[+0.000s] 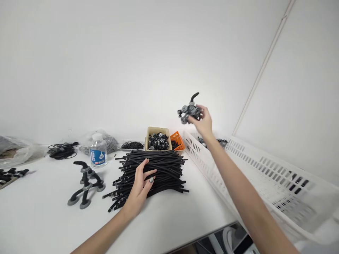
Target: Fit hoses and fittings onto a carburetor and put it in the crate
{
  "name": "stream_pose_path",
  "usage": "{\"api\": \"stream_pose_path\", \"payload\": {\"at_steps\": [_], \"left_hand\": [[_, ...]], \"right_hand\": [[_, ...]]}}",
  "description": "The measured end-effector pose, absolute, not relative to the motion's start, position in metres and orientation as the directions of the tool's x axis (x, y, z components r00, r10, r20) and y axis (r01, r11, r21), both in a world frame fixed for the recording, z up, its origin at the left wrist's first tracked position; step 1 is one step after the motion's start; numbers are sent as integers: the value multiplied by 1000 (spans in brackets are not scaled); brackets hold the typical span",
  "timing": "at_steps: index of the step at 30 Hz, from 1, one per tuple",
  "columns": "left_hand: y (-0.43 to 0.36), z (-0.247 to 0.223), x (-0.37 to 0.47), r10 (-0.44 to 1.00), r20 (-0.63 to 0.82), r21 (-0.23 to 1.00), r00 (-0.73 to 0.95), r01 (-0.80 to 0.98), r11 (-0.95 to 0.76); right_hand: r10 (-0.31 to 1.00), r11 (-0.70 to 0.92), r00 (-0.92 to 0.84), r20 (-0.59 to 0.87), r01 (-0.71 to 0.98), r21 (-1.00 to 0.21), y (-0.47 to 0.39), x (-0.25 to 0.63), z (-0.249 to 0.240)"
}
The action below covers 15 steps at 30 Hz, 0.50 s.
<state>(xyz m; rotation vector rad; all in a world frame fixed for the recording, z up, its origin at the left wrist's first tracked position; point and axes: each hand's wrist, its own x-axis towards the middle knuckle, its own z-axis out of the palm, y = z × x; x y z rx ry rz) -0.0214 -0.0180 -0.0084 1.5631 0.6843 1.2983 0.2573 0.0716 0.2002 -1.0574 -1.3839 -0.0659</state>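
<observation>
My right hand [202, 121] is raised above the far end of the white basket, closed on a folded black-and-grey figure [190, 112] built of discs and tube pieces. One curved black tube sticks up from it. Lower down, my left hand [140, 187] lies with its fingers apart on a thick pile of black flexible tubes [165, 167], gripping none that I can make out. To the left on the table stands a similar figure [86, 185], with black tube limbs and grey disc feet.
A white slatted basket [209, 169] runs along the right side, with some parts at its far end. Behind the tubes are a beige bin [147, 140] of small parts and an orange basket [178, 138]. A clear bottle [98, 150] and black cord [62, 150] are left.
</observation>
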Motion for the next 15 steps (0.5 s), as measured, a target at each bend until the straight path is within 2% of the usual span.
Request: {"api": "stream_pose_path", "payload": {"at_steps": [2, 4, 7, 11, 15], "left_hand": [[-16, -9, -23, 865, 421, 907, 275, -124, -402], [-15, -10, -23, 853, 435, 900, 288, -108, -422], [-16, -12, -22, 834, 455, 888, 313, -95, -449], [-20, -17, -20, 807, 469, 876, 359, -72, -477], [-21, -21, -21, 777, 480, 861, 407, -48, -507]], "right_hand": [[540, 358, 337, 771, 737, -573, 94, 297, 219], [659, -14, 423, 622, 834, -552, 104, 337, 220], [742, -215, 478, 470, 834, -508, 97, 383, 196], [831, -350, 489, 265, 831, -433, 78, 414, 149], [893, -301, 403, 198, 865, -401, 82, 415, 114]]}}
